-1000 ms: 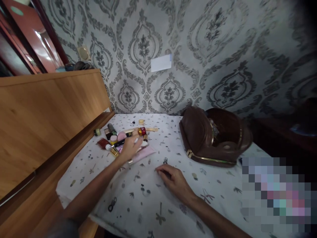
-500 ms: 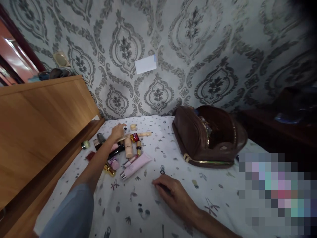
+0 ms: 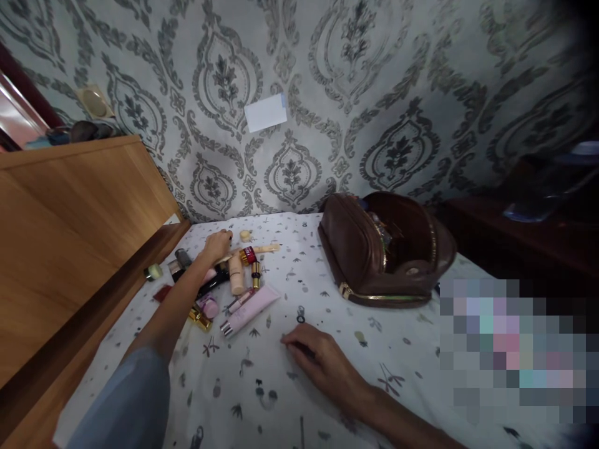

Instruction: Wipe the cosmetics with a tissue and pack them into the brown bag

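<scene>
Two bare hands, one brown bag, one cluster of cosmetics

One left hand reaches to the far side of the cluster, its fingers bent down over one small dark item; I cannot tell whether they grip it or only touch it. One right hand rests on the patterned cloth, fingers loosely curled, a narrow gap beside the thumb, holding nothing visible.

The dark item lies at the left hand's fingertips, and one small cream round container sits just to their right. Nearer the person are one red-and-gold jar, one beige bottle and one black-and-gold container. One pink tube lies beside one slimmer tube, both between the two hands. One green-and-dark jar lies at the cluster's left edge. Gold pieces lie near the left forearm; it hides part of the cluster, so a full count is unclear.

One brown bag stands open on the right, well apart from the left hand and beyond the right. One white card is on the wall.
</scene>
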Available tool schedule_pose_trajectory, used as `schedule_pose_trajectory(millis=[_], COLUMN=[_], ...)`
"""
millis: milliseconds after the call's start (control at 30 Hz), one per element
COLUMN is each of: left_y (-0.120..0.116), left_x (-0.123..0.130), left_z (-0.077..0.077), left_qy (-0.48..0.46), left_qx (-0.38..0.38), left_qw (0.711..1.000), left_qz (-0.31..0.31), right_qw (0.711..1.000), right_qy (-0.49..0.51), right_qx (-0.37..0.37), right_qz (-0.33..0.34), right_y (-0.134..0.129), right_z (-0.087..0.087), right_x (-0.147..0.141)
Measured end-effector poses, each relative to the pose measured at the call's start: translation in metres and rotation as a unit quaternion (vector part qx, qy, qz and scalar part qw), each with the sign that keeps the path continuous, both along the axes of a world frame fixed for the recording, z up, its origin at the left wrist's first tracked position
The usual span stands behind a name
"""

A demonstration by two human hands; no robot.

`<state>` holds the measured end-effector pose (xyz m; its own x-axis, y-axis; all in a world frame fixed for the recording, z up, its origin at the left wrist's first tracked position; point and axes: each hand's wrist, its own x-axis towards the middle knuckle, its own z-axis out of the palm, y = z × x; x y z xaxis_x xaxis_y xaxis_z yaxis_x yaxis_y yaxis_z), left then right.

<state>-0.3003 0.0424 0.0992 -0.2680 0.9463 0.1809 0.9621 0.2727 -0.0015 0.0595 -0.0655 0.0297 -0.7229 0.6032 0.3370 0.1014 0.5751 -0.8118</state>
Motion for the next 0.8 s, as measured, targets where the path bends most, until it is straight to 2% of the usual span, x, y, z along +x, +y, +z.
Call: schedule_pose_trajectory(millis=[200,333,433,533,633,733,800], left_y=[-0.016,-0.034,-0.057,-0.085,-0.115,-0.137,-0.147], left_x=[0.002,0.004,0.020,0.053,0.094,0.132,0.149], left_z=[0.017,0.031,0.033,0.024,0.011,0.001,-0.003], left_qy=[-0.078,-0.155,-0.213,-0.300,-0.418,-0.446,-0.449], left_qx=[0.154,0.262,0.302,0.283,0.236,0.199,0.178], left_qw=[0.985,0.952,0.928,0.908,0.869,0.853,0.851], left_qz=[-0.009,-0.023,-0.044,-0.072,-0.124,-0.183,-0.205], right_qw=[1.000,1.000,0.999,0.992,0.962,0.923,0.912], right_qy=[0.005,0.001,-0.001,0.028,0.105,0.154,0.154], right_qx=[0.001,-0.003,-0.034,-0.119,-0.246,-0.344,-0.373], right_qz=[0.000,-0.001,-0.010,-0.031,-0.057,-0.079,-0.073], right_y=[0.000,0.000,-0.001,-0.002,0.001,0.006,0.009], right_z=[0.000,0.001,0.003,0.007,0.009,0.009,0.007], right_x=[-0.001,-0.002,-0.001,0.000,-0.001,-0.003,-0.004])
